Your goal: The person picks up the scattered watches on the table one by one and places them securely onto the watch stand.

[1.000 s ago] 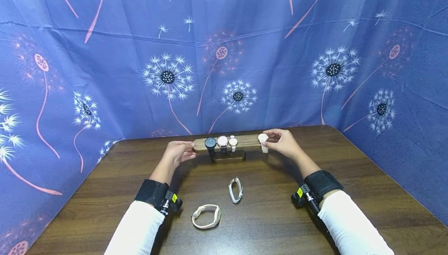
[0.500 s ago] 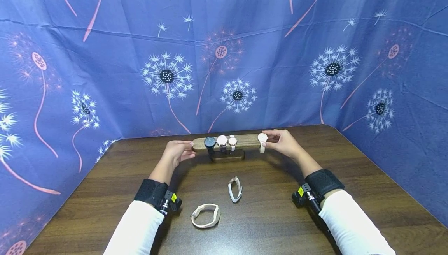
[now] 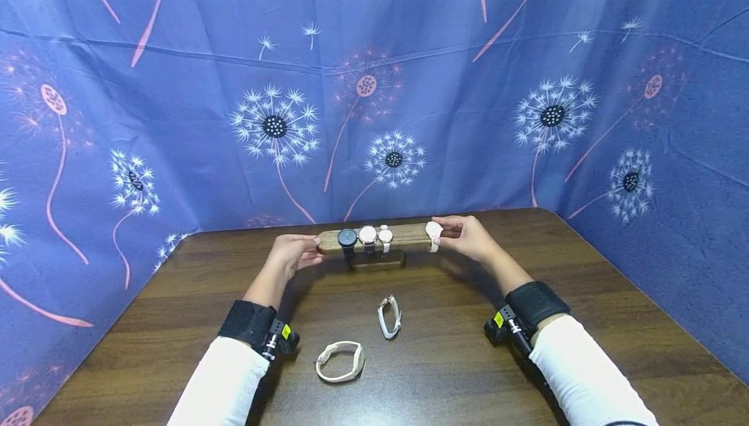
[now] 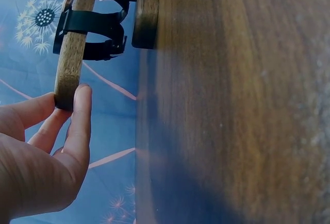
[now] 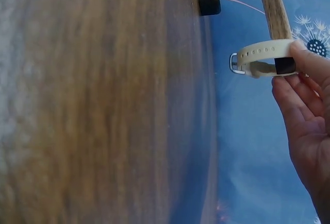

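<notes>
A wooden watch stand (image 3: 409,235) with a horizontal bar stands at the back of the table. My left hand (image 3: 287,257) pinches the bar's left end between thumb and fingers; the left wrist view shows the wooden bar end (image 4: 69,74) in that grip. At the other end, my right hand (image 3: 468,237) holds a white watch (image 3: 433,229) looped round the bar. In the right wrist view its cream strap (image 5: 265,50) is buckled, with thumb and fingertips on it. Further left on the bar sit a black watch (image 3: 347,238), a dark-strapped watch (image 3: 367,235) and a small white-strapped watch (image 3: 385,237).
Two buckled watches lie on the wooden table (image 3: 433,348) in front of the stand: a cream one (image 3: 341,362) and a smaller white one (image 3: 389,317). A blue patterned cloth (image 3: 445,120) hangs behind the table's back edge.
The strap of the white watch at the bar's right end hangs straighter, and the watch sits slightly further left. My left hand keeps its pinch. The head view has shifted a little.
</notes>
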A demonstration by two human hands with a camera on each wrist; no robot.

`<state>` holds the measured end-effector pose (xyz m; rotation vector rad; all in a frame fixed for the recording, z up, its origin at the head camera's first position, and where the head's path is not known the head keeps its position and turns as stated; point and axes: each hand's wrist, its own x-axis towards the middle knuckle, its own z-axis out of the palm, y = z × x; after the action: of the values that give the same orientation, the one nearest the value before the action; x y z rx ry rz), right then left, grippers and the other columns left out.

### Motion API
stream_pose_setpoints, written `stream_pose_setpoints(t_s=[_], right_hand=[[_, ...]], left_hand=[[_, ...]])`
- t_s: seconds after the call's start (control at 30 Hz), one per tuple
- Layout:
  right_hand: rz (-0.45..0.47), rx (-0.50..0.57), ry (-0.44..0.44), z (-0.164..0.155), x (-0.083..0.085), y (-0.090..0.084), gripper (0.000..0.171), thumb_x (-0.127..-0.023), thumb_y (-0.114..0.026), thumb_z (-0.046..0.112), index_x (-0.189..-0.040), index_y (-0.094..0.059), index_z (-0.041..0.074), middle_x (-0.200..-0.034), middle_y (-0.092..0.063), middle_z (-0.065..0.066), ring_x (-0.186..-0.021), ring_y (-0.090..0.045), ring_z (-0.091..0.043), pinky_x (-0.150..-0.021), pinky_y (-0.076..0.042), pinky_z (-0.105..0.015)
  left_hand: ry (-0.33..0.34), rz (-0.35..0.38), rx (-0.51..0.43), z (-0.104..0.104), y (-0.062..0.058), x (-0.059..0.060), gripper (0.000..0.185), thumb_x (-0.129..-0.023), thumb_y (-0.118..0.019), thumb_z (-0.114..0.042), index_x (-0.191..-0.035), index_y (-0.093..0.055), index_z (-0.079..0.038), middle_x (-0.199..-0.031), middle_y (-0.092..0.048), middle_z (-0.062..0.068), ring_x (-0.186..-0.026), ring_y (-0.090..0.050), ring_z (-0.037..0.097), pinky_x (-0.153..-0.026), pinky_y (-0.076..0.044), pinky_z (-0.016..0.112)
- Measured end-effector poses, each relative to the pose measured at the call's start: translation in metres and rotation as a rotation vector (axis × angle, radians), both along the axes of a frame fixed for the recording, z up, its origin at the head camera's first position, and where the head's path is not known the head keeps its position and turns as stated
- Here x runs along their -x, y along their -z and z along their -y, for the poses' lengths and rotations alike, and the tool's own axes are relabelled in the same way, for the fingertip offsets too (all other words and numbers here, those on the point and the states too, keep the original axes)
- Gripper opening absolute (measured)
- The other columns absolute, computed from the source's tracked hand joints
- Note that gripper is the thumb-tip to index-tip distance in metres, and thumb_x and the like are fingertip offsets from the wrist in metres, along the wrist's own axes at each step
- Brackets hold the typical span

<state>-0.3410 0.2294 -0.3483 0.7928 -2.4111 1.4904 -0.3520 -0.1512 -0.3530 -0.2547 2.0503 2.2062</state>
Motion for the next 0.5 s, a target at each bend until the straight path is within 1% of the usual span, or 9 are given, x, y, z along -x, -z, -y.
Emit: stream_pose_setpoints(t_s=[0.17, 0.23, 0.3, 0.4, 0.47, 0.5], right_hand=[[0.031, 0.014, -0.018, 0.0, 0.001, 0.0, 0.046, -0.081, -0.071, -0.012, -0.123, -0.054, -0.02, -0.118, -0.059, -0.035, -0.106, -0.06, -0.048, -0.081, -0.054, -0.021], [0.05, 0.031, -0.031, 0.0, 0.002, 0.0, 0.047, -0.081, -0.072, -0.011, -0.123, -0.054, -0.02, -0.119, -0.058, -0.035, -0.108, -0.059, -0.048, -0.082, -0.055, -0.023], [0.049, 0.041, -0.039, -0.001, 0.009, 0.007, 0.048, -0.081, -0.073, -0.009, -0.124, -0.054, -0.019, -0.12, -0.059, -0.034, -0.108, -0.06, -0.046, -0.083, -0.054, -0.024], [0.037, 0.036, -0.025, -0.004, 0.021, 0.016, 0.048, -0.08, -0.076, -0.005, -0.124, -0.057, -0.016, -0.12, -0.061, -0.031, -0.107, -0.062, -0.042, -0.084, -0.054, -0.025], [0.02, 0.011, -0.01, -0.005, 0.026, 0.021, 0.049, -0.08, -0.078, -0.002, -0.124, -0.059, -0.013, -0.119, -0.062, -0.028, -0.106, -0.064, -0.039, -0.084, -0.054, -0.024], [0.017, -0.007, 0.003, -0.004, 0.026, 0.02, 0.048, -0.08, -0.078, -0.001, -0.123, -0.06, -0.013, -0.119, -0.063, -0.028, -0.106, -0.064, -0.039, -0.085, -0.054, -0.026]], left_hand=[[-0.008, -0.002, -0.001, -0.001, 0.001, 0.001, 0.034, -0.092, -0.062, 0.003, -0.124, -0.056, 0.012, -0.075, -0.066, 0.01, -0.06, -0.068, 0.016, -0.065, -0.059, 0.028], [-0.008, -0.006, -0.004, -0.001, 0.002, 0.001, 0.034, -0.092, -0.062, 0.003, -0.124, -0.055, 0.012, -0.075, -0.066, 0.01, -0.059, -0.068, 0.016, -0.064, -0.059, 0.028], [-0.007, -0.009, -0.005, -0.001, 0.001, 0.001, 0.035, -0.092, -0.062, 0.003, -0.124, -0.055, 0.012, -0.074, -0.066, 0.01, -0.059, -0.068, 0.016, -0.064, -0.059, 0.029], [-0.001, -0.017, -0.005, -0.002, 0.0, 0.001, 0.036, -0.092, -0.062, 0.003, -0.125, -0.054, 0.013, -0.075, -0.066, 0.01, -0.06, -0.067, 0.016, -0.066, -0.059, 0.03], [-0.003, -0.02, 0.003, -0.002, 0.0, 0.0, 0.035, -0.092, -0.062, 0.003, -0.125, -0.055, 0.013, -0.076, -0.067, 0.01, -0.061, -0.067, 0.016, -0.067, -0.059, 0.03], [-0.002, -0.022, 0.006, -0.002, 0.0, -0.001, 0.035, -0.092, -0.062, 0.003, -0.124, -0.055, 0.013, -0.077, -0.067, 0.01, -0.061, -0.068, 0.016, -0.067, -0.059, 0.03]])
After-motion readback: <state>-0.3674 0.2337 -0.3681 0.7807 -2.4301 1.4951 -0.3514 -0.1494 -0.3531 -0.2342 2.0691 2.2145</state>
